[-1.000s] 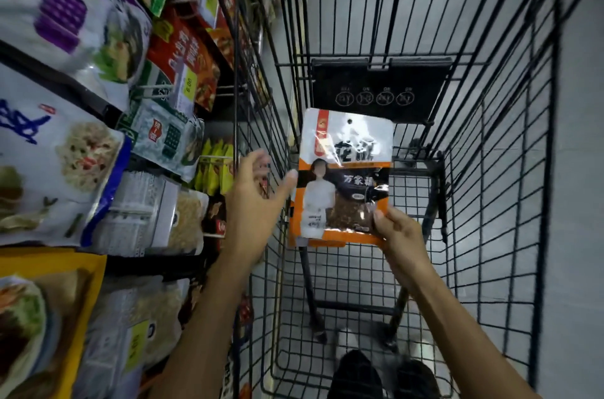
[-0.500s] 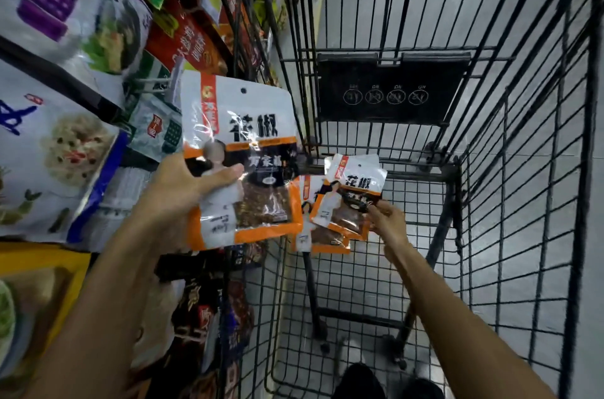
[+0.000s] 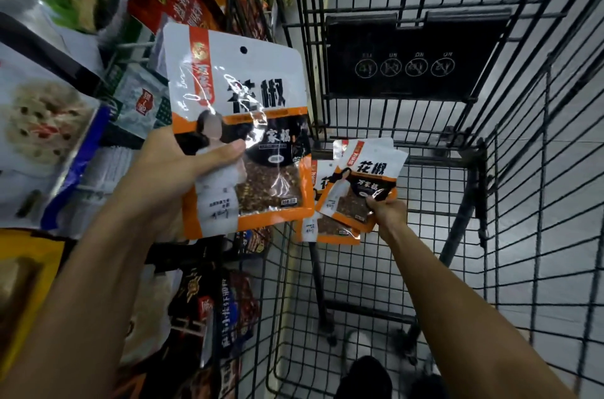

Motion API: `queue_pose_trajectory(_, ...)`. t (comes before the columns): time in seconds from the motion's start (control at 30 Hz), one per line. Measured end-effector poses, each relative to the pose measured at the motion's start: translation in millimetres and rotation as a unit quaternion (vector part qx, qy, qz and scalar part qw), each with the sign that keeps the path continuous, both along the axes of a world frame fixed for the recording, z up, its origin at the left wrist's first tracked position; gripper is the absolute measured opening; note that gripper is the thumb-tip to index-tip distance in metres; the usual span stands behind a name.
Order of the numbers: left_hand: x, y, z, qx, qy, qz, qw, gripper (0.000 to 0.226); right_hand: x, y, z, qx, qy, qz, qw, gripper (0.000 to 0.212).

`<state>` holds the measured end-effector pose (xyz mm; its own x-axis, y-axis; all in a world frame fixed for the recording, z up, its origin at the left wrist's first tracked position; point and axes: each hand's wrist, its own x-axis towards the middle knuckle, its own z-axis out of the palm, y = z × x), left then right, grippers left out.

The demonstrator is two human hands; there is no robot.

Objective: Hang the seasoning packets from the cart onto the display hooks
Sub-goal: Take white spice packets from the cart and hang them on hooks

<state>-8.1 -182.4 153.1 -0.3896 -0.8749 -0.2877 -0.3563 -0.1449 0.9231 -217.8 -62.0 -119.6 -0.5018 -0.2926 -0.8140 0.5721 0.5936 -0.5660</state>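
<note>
While left hand (image 3: 163,179) grips glossy white-and-orange packet (image 3: 248,88), hang-hole on top, right hand (image 3: 390,214) pinches matching packets (image 3: 366,183), inside cart (image 3: 480,163).

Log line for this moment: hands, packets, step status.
left hand: holds one seasoning packet up | right hand: grips fanned packets inside cart | hanging: not yet done

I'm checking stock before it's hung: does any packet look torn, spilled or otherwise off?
Nothing stands out. The packet in the left hand looks sealed, its hang hole whole. The right hand pinches a fanned bunch of packets inside the cart; none looks torn or leaking.
</note>
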Motion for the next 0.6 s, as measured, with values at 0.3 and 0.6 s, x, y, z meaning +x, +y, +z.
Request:
queue_pose_trajectory(0.3, -3.4, 27.5, 11.2, 0.040, 0.027, 0.003, 0.999, 0.017, -10.0, 49.9, 72.4, -0.127, -0.031, 0.000, 0.991, 0.026)
queue_pose_trajectory(0.6, 4.9, 94.4, 51.1, 0.070, 0.015, 0.025, 0.997, 0.044, -18.9, 122.4, 192.7, -0.239, -0.077, 0.002, 0.968, 0.016)
